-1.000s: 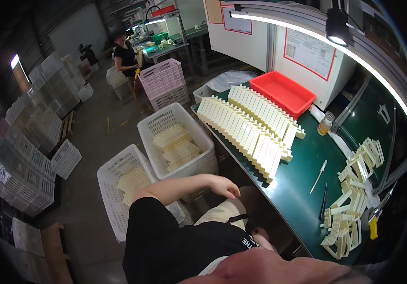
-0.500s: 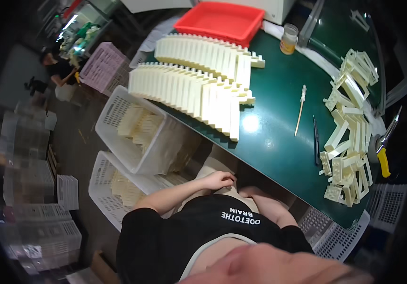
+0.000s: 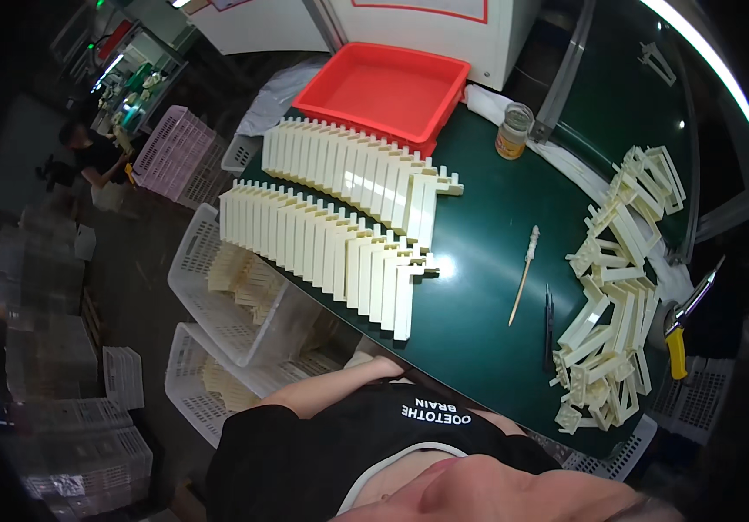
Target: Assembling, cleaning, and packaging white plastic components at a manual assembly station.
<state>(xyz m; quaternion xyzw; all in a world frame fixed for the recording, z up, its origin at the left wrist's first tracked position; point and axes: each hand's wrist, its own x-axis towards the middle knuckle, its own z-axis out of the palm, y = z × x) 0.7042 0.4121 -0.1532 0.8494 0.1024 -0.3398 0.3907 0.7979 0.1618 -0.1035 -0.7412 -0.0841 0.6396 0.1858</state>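
My left hand [image 3: 385,367] is low at the table's near edge, over my lap. The tabletop hides its fingers. My right hand is out of sight below the table edge, with only a bit of that forearm [image 3: 500,422] showing. Closest to the left hand, a front row of cream plastic parts [image 3: 305,244] leans in a fanned line along the table. Behind it stands a second row of the same cream parts [image 3: 339,170]. Right of the rows lie a wooden stick [image 3: 522,283] with a white wrapped tip and dark tweezers [image 3: 549,326].
A loose heap of cream frame-like parts [image 3: 618,322] runs down the green table's [image 3: 470,348] right side. A yellow-handled cutting tool [image 3: 677,348] lies beyond. A red tray [image 3: 374,91] and a glass jar [image 3: 513,132] stand behind. White crates [image 3: 244,344] sit at lower left.
My view has tilted up, so the table and its rows appear lower. My hands, visible over my lap before, are now mostly behind the table edge. The parts look unmoved.
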